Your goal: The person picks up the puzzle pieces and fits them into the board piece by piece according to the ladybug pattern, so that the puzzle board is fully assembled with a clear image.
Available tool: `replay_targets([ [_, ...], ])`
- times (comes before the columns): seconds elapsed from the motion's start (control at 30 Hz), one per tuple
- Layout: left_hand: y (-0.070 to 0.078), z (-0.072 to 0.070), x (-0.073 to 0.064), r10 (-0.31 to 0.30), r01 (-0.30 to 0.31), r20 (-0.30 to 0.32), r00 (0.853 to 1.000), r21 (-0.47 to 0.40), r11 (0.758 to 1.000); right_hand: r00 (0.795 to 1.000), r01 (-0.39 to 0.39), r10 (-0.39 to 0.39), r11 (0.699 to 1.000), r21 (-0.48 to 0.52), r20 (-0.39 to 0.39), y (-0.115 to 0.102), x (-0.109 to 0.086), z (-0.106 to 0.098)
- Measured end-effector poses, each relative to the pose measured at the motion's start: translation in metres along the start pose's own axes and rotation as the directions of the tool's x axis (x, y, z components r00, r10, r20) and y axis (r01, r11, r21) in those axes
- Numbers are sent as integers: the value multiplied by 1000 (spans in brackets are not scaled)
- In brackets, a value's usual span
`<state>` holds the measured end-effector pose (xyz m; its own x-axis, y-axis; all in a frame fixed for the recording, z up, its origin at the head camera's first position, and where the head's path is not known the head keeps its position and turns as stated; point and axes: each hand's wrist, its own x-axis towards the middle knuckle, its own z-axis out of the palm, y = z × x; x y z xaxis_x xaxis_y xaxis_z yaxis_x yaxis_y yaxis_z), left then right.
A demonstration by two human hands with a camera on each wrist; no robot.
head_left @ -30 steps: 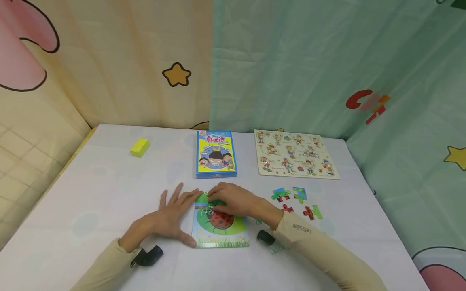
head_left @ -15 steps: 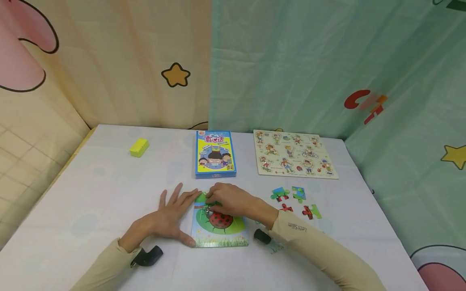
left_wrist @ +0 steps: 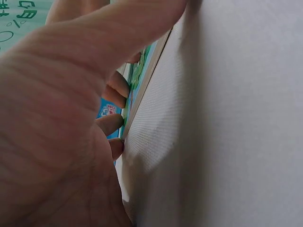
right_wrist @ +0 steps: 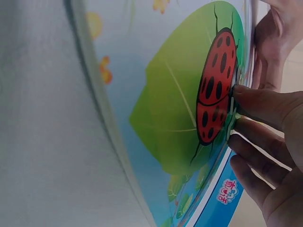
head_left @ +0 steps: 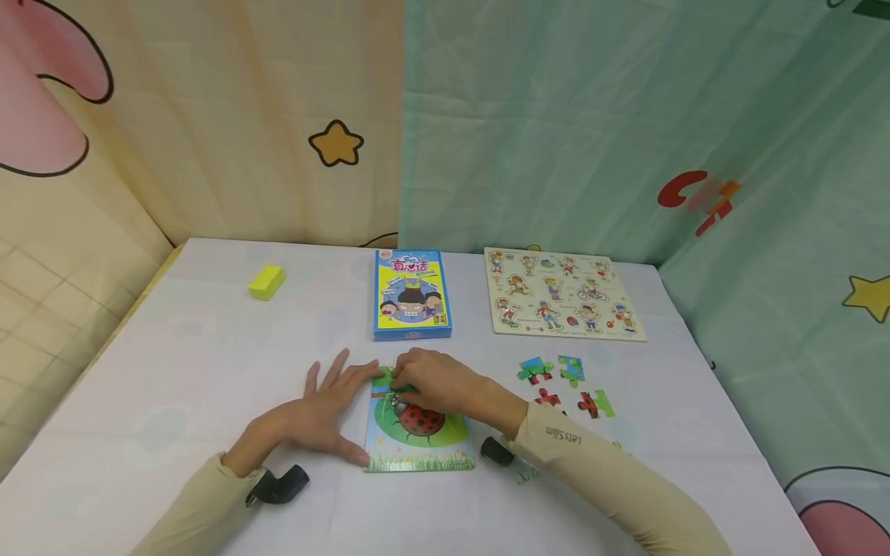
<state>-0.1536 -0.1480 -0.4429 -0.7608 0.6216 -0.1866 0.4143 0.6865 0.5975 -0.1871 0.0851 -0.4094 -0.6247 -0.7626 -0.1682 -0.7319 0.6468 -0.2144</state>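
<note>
Bracing the ladybird board [head_left: 417, 454] at nine o'clock with a splayed left hand [head_left: 316, 413], and pinching a puzzle piece [right_wrist: 232, 121] at eleven with the right hand [head_left: 439, 382] — between thumb and fingertips in the right wrist view, mostly masked in the head view. Counting around it on the surface [head_left: 389, 517]: at least four loose pieces [head_left: 572, 369] between two and three, one box [head_left: 412, 297] at twelve, one figure board [head_left: 565, 297] near two, one yellow block [head_left: 266, 283] at ten.

head: from above, facing forward and down over ladybug board [head_left: 420, 432] to curtains [head_left: 542, 131] | left wrist: low, very close, past left hand [left_wrist: 57, 113] | right wrist: close, tilted, across board | all share: board, blue box [right_wrist: 228, 191]
</note>
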Motion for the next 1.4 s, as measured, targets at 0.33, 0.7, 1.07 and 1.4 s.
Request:
replay_targets([
  [0.33,0,-1,-1,29,-29,-9,1000,32,999,1000,6,-7,985,172,1,11,-8,0],
  [0.7,0,0,0,10,-11,10,1000,52,999,993,4,33,950,312,-114,26,-34,-4],
  [1.07,-1,1,-3,30,-29,-5,1000,43,999,944,26,103,924,382,-313,54,-84,-9],
  [1.4,1,0,-2,18,-18,6,1000,54,998,928,-45,178,926,376,-328,87,-120,-11],
])
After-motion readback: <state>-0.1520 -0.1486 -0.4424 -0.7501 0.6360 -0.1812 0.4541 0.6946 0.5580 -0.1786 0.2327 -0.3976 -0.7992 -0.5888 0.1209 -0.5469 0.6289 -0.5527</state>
